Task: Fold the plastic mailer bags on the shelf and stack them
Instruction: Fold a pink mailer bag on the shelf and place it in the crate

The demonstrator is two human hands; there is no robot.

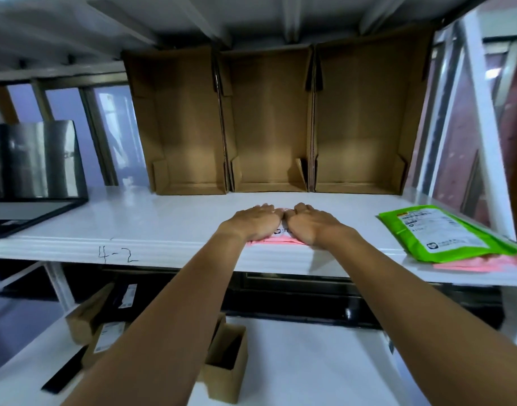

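A folded pink mailer bag (276, 238) lies near the front edge of the white shelf (163, 221). Both hands press flat on it, side by side, and cover most of it. My left hand (256, 219) covers its left part and my right hand (310, 222) its right part, fingers straight and pointing away. At the right end of the shelf a green mailer bag (445, 232) with a white label lies on top of pink mailer bags (483, 264).
Three open cardboard boxes (269, 124) stand at the back of the shelf. A shiny metal sheet (34, 159) and a black tray (25, 212) sit at the left. Small cardboard boxes (225, 361) lie on the lower shelf. A white upright (486, 118) stands at the right.
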